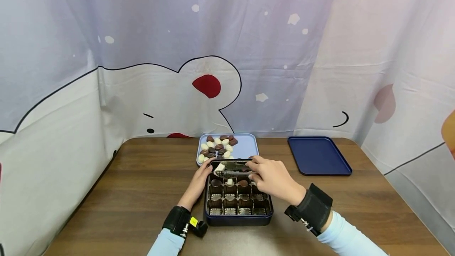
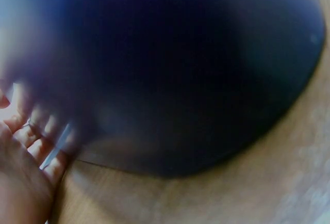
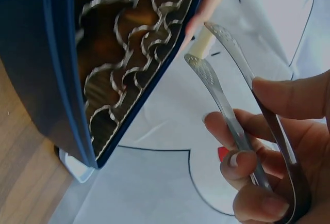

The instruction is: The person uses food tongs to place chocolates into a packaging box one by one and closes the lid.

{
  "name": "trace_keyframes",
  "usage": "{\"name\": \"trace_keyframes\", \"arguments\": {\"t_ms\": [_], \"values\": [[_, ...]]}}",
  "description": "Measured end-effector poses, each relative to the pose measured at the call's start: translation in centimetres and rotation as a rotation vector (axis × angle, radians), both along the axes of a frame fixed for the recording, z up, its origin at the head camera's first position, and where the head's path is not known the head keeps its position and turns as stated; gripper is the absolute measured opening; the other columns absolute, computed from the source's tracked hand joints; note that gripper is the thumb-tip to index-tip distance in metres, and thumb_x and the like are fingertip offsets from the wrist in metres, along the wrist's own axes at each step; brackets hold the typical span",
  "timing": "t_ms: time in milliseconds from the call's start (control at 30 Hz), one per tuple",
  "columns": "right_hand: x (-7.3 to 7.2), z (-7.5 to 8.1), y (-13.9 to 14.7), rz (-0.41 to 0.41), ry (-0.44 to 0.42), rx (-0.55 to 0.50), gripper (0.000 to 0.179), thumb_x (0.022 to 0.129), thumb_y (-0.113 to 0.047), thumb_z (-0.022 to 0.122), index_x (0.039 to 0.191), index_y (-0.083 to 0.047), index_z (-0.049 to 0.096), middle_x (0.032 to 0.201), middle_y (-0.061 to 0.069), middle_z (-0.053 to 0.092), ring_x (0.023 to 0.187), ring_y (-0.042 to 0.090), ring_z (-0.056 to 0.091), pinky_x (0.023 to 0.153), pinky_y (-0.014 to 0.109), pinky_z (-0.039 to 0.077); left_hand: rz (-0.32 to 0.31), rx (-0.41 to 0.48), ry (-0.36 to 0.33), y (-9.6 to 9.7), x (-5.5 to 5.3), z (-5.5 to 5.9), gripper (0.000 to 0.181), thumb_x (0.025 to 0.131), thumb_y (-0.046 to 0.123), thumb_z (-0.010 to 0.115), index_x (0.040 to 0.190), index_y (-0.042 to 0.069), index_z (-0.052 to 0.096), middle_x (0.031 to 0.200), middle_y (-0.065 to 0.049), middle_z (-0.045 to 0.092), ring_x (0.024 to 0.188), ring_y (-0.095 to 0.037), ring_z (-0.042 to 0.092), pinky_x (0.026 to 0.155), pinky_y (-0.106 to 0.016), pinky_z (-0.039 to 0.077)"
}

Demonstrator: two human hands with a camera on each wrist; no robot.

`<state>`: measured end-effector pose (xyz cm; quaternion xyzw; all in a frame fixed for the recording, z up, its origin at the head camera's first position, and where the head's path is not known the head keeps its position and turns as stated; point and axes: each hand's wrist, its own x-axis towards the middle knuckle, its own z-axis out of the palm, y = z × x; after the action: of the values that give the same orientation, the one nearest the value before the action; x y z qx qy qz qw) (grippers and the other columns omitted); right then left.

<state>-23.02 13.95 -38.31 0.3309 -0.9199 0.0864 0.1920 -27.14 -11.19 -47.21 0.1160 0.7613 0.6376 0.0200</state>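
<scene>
My right hand [image 1: 275,179] holds metal tongs [image 3: 227,97], thumb on one arm and fingers on the other. A pale white chocolate [image 3: 202,44] is caught between their tips. In the head view the tongs lie across the back rows of a dark blue box [image 1: 239,220] with a divided insert. A dark chocolate [image 1: 216,183], a white one [image 1: 230,182] and a brown one [image 1: 243,183] sit in one row of compartments; the two rows nearest me hold none. My left hand [image 1: 197,183] rests along the box's left side, fingertips near its back left corner.
Behind the box a light blue tray [image 1: 247,143] bears several white, brown and dark chocolates [image 1: 219,147]. A dark blue tray [image 1: 318,155] lies at the back right of the wooden table [image 1: 153,181]. A printed curtain [image 1: 270,50] hangs beyond the table.
</scene>
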Motion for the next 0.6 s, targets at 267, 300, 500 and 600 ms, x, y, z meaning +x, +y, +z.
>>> {"name": "trace_keyframes", "arguments": {"t_ms": [267,300,500,600], "values": [[1.4,-0.3,-0.2,0.084,-0.034,0.027,0.023,0.085,-0.017,0.069,0.107,-0.013,0.073,0.072,-0.008,0.039,0.049,-0.002,0.030,0.044,0.016,0.019,0.000,-0.006,-0.014,0.0,0.0,0.0,0.044,0.106,0.020,0.035,0.147,0.006,0.037,0.157,-0.022,0.023,0.143,-0.042,0.022,0.114,-0.062,0.019],[1.5,-0.4,-0.2,0.092,-0.035,0.036,0.023,0.085,-0.017,0.069,0.107,-0.014,0.073,0.073,-0.008,0.040,0.050,-0.002,0.030,0.044,0.015,0.020,-0.001,-0.009,-0.018,0.0,0.1,0.1,0.044,0.106,0.020,0.035,0.148,0.006,0.036,0.157,-0.022,0.023,0.143,-0.043,0.022,0.113,-0.063,0.019],[1.8,-0.6,-0.3,0.124,-0.050,0.066,0.027,0.086,-0.017,0.069,0.112,-0.012,0.072,0.076,-0.006,0.047,0.051,-0.001,0.033,0.045,0.016,0.023,0.003,-0.006,-0.035,0.0,0.2,0.1,0.045,0.106,0.021,0.036,0.148,0.007,0.035,0.157,-0.021,0.022,0.144,-0.043,0.019,0.112,-0.065,0.018],[1.8,-0.7,-0.3,0.126,-0.063,0.066,0.028,0.086,-0.018,0.069,0.113,-0.011,0.072,0.077,-0.005,0.049,0.051,-0.001,0.033,0.044,0.016,0.023,0.003,0.002,-0.033,0.0,0.2,0.0,0.044,0.106,0.021,0.036,0.148,0.008,0.037,0.157,-0.021,0.022,0.144,-0.043,0.019,0.113,-0.064,0.018]]}}
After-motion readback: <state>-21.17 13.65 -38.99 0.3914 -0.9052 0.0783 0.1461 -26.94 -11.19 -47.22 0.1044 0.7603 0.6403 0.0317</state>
